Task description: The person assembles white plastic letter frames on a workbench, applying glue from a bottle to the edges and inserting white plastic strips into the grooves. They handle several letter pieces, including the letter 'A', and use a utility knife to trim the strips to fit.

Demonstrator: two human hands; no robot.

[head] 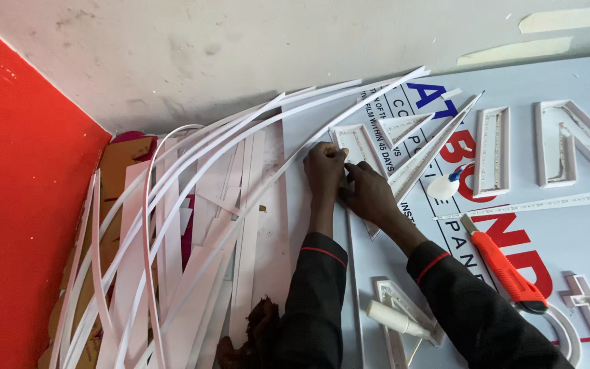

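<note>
While both hands press side by side on the near-left corner of a large white plastic channel letter with angled strokes [387,147], the left hand [324,171] has its fingers curled against the letter's edge and the right hand [370,195] lies just right of it, fingers bent onto the same wall; whether either grip actually pinches the thin white strip there I cannot tell. That letter lies flat on a pale printed protective sheet [582,239] covering the tabletop, at centre. To the left fans a sheaf of long white plastic strips [192,225]. To the near right lies an orange utility knife [507,270], and between it and the letter sits a small white glue bottle [443,186]. Farther right lie more white channel letters [568,143].
</note>
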